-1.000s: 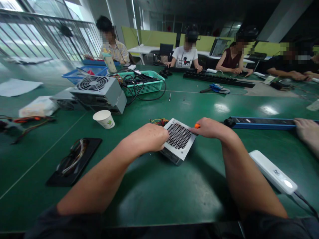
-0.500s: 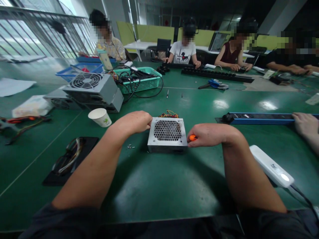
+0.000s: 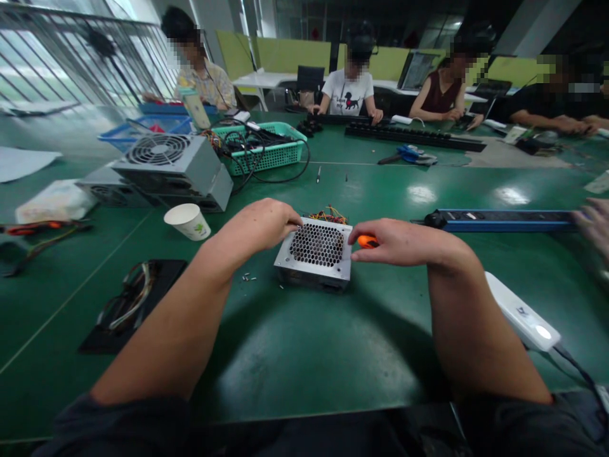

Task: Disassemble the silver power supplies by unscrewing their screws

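A grey metal power supply unit (image 3: pixel 311 271) with a honeycomb vent on top lies on the green table in front of me, turned slightly. My left hand (image 3: pixel 273 222) has its fingers closed on the unit's far left corner. At the unit's right side is my right hand (image 3: pixel 392 241), its thumb and forefinger near the edge. In its palm it holds an orange-handled screwdriver (image 3: pixel 367 241); the shaft is hidden. Coloured wires (image 3: pixel 328 216) stick out behind the unit. Several small screws (image 3: pixel 247 277) lie to its left.
Left of my arm are a paper cup (image 3: pixel 187 222), a black panel with cables (image 3: pixel 136 304) and stacked power supplies (image 3: pixel 176 168). A green basket of cables (image 3: pixel 269 155) stands behind. On the right lie a white power bank-like device (image 3: pixel 521 311) and a blue-black strip (image 3: pixel 504 220), beside another person's hand.
The power supply unit has turned a little, its front now angled to the left. Both hands have shifted with it, and my right thumb and forefinger have spread apart.
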A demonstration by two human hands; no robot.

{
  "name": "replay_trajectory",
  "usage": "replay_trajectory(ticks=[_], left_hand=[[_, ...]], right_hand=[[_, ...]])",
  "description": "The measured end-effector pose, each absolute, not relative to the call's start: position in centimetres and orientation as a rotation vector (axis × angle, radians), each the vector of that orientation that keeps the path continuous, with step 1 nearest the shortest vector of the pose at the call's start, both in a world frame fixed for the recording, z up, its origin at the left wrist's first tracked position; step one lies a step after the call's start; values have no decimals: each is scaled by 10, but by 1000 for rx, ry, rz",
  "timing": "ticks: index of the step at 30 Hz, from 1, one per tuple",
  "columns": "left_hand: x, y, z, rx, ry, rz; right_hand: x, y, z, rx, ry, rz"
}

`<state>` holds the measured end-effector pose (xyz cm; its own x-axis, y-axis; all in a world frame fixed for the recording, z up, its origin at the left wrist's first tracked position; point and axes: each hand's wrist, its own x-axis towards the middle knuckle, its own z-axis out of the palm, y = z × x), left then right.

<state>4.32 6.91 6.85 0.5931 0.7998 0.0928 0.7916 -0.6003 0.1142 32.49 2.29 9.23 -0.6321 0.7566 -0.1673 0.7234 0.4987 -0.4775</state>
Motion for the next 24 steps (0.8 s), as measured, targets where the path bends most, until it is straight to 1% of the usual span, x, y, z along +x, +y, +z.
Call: replay_trajectory(ticks=[3,7,10,14,16,17,20,22,24], left_hand=[[52,63,69,2584,1014,371],[70,56,59,2164,905,475],[85,51,46,1906,865,494],[96,50,34,1982,731,482],[95,51,33,2101,630,464],[94,52,33,2155,573,459],[90,54,33,2264,426,420],[89,55,31,2292,375,360],[88,56,29,2309,370,330]], right_hand=[[319,19,96,-1416,-2345,527],[311,8,108,-1414,-2054,365],[306,1,122,-1498,-2064,268],[306,12,123,-1814,-2272,59],[311,27,110,-1950,-2442,160],[313,34,102,-1994,-2508,324],[314,51,81,-1943,-2571,625],[310,55,72,-1868,-2577,717],[304,56,68,-1810,-2569,720]])
